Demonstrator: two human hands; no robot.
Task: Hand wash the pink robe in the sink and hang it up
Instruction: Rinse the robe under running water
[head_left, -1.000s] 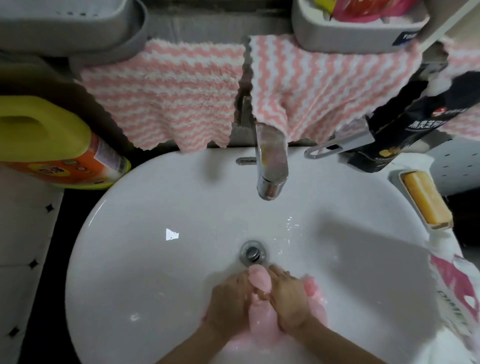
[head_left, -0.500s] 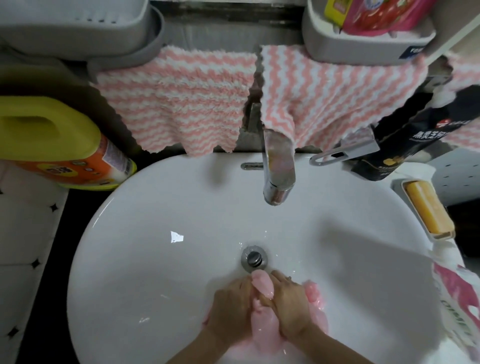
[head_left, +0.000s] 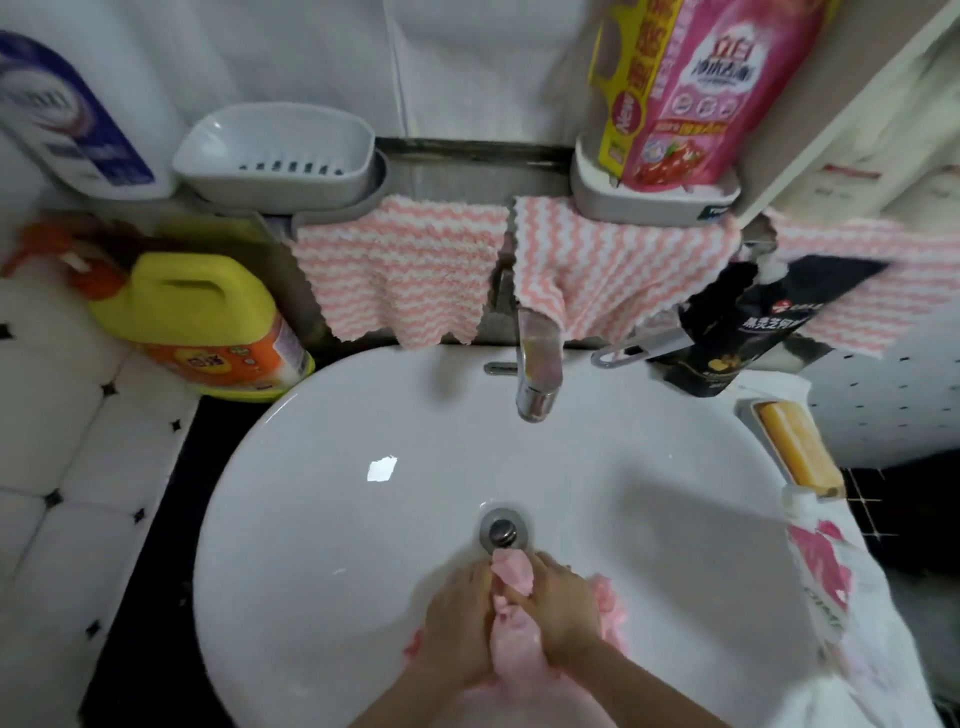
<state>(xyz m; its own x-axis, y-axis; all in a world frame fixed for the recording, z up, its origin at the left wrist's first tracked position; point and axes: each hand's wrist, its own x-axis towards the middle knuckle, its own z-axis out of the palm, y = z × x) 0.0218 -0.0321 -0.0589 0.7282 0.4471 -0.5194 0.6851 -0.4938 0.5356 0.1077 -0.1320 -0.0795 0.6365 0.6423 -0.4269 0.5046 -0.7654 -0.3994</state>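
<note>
The pink robe (head_left: 511, 639) is bunched into a wet roll at the near side of the white sink (head_left: 322, 519), just below the drain (head_left: 503, 530). My left hand (head_left: 457, 623) grips the roll from the left and my right hand (head_left: 563, 605) grips it from the right, fingers curled round the fabric. A folded end of the robe sticks up between my fingers toward the drain. More pink cloth spreads under my wrists at the lower edge. The tap (head_left: 537, 374) stands over the basin with no water running.
A yellow detergent jug (head_left: 200, 327) stands left of the sink. Pink-striped cloths (head_left: 395, 280) hang behind the tap. A yellow soap bar (head_left: 800, 449) lies in a dish at the right rim, beside a black pouch (head_left: 748, 332). A pink detergent bag (head_left: 696, 88) stands on a shelf.
The camera has tilted up, so the shelf and wall now show. My hands stay clamped on the robe by the drain, the roll squeezed slightly tighter.
</note>
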